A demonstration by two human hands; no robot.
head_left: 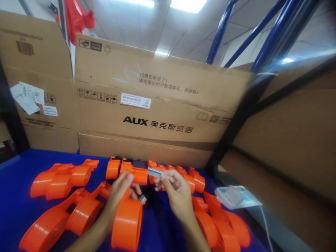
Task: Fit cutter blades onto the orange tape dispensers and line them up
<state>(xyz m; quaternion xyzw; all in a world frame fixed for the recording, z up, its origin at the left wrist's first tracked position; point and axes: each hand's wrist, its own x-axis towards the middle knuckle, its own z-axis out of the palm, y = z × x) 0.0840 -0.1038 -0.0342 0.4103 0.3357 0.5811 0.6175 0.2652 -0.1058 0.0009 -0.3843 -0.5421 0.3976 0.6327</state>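
Low in the middle of the frame, the left hand [119, 194] is closed around the upper end of an orange shell [127, 220]. The shell is a rounded plastic piece that stands on end above the blue bench [15, 203], with its wide curved part toward the bottom edge of the picture. A small silvery bit shows at the shell's upper right side, too small to make out.

Just right of it, the right hand [175, 194] pinches a thin grey metal strip [155, 171] between thumb and fingertips. The strip is roughly level and sits above the top of the held shell, close to the left fingertips. Whether it touches them cannot be told.

More orange pieces [61, 176] of the same kind lie around both hands: in the lower left, in a row behind the hands, and in the lower right. A flat white and blue packet [236, 196] rests at the bench's right edge, with a white cable [265, 224] beside it. Large cardboard boxes [157, 115] fill the background, one printed with AUX. Blue rack posts [220, 31] rise in the upper right, and a red bag [77, 17] hangs in the upper left.
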